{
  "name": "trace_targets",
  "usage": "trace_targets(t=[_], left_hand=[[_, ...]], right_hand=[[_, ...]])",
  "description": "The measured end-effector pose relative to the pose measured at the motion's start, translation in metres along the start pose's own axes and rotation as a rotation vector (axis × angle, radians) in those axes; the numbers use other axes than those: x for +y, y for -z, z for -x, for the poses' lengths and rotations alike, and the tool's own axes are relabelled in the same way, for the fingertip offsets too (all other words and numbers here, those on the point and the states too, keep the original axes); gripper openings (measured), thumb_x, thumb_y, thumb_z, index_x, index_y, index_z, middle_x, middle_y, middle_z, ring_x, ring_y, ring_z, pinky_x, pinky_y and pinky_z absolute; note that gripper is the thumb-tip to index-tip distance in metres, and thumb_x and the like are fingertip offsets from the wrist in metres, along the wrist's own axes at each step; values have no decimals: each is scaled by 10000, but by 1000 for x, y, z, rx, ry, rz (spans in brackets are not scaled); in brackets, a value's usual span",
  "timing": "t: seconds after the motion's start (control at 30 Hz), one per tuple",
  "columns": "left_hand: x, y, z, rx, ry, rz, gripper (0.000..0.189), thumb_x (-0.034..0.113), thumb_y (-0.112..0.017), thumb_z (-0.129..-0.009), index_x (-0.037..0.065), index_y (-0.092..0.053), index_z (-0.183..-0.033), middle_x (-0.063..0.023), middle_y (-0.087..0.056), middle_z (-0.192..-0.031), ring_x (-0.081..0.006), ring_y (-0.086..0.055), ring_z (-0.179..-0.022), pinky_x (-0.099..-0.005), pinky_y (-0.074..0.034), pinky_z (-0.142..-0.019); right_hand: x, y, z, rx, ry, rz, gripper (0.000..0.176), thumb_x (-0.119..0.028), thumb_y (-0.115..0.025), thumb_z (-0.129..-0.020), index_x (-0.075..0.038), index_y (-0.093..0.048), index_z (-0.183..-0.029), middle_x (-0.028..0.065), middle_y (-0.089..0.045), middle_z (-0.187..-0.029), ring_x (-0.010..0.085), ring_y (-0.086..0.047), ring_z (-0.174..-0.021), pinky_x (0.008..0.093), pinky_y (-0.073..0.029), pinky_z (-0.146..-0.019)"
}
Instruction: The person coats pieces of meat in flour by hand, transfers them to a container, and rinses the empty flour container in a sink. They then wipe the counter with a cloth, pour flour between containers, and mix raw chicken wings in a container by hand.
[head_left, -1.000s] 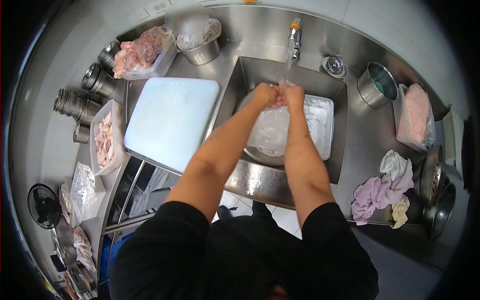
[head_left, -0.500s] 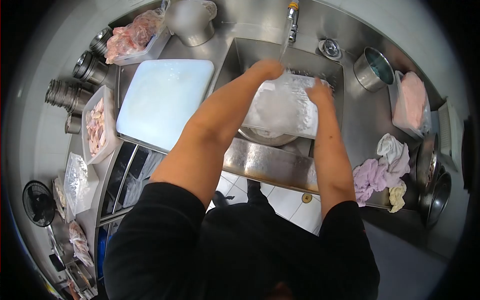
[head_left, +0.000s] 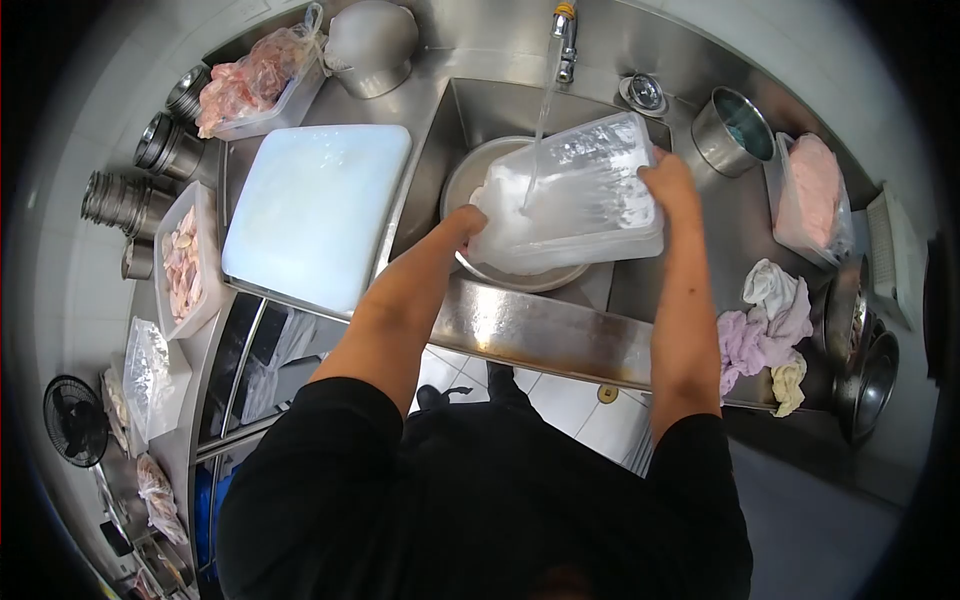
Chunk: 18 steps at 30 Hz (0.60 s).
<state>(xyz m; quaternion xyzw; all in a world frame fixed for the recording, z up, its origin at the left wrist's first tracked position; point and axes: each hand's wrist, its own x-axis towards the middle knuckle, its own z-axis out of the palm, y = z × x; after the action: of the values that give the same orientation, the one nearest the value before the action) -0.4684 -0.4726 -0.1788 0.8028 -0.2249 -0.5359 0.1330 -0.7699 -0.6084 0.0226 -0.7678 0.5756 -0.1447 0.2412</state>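
Observation:
A translucent white plastic container (head_left: 590,240) is held tilted over the sink (head_left: 425,190), its right end higher than its left. My left hand (head_left: 466,226) grips its left end, and my right hand (head_left: 672,185) is closed on the right rim. From the faucet (head_left: 566,45) a stream of water (head_left: 543,120) falls into the container, where cloudy water collects toward the left. Beneath the container a round metal bowl (head_left: 462,185) sits in the sink, mostly covered by it; what it holds is largely hidden.
Left of the sink lies a white cutting board (head_left: 315,210). Tubs of raw meat stand at the far left (head_left: 205,262) and back left (head_left: 270,120). On the right are a steel pot (head_left: 728,145), a tub with pink meat (head_left: 810,200), cloths (head_left: 765,330) and stacked pans (head_left: 870,370).
The container has turned and tilted, its right end raised. My left hand has come down from near the faucet to the container's left end, and more of the bowl shows.

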Motion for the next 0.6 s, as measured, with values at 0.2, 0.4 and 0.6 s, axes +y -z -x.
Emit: trace_targets(t=[0.2, 0.4, 0.6], left_hand=[[21, 2, 4, -174, -167, 362, 223, 156, -538, -890, 63, -547, -1093, -72, -614, -894, -233, -628, -793, -446, -536, -626], [42, 28, -6, 45, -323, 575, 180, 86, -551, -830, 106, -560, -1009, -66, -602, -811, -235, -605, -679, -421, -501, -543], [52, 79, -32, 419, -467, 187, 317, 190, -647, -726, 78, -580, -1015, -127, -655, -898, -242, -649, -760, -344, -498, -666]], right_hand=[[23, 49, -1, 102, 63, -25, 614, -241, -641, -710, -34, -512, -1273, 240, -623, -1077, 342, -604, -1021, 391, -455, -872], [29, 31, 17, 101, 82, -74, 686, -252, -632, -808, -38, -332, -1387, 243, -636, -1027, 277, -643, -938, 347, -469, -813], [67, -46, -10, 121, -93, 47, 659, -123, -507, -824, -41, -223, -1413, 298, -577, -1112, 411, -585, -1018, 437, -455, -882]])
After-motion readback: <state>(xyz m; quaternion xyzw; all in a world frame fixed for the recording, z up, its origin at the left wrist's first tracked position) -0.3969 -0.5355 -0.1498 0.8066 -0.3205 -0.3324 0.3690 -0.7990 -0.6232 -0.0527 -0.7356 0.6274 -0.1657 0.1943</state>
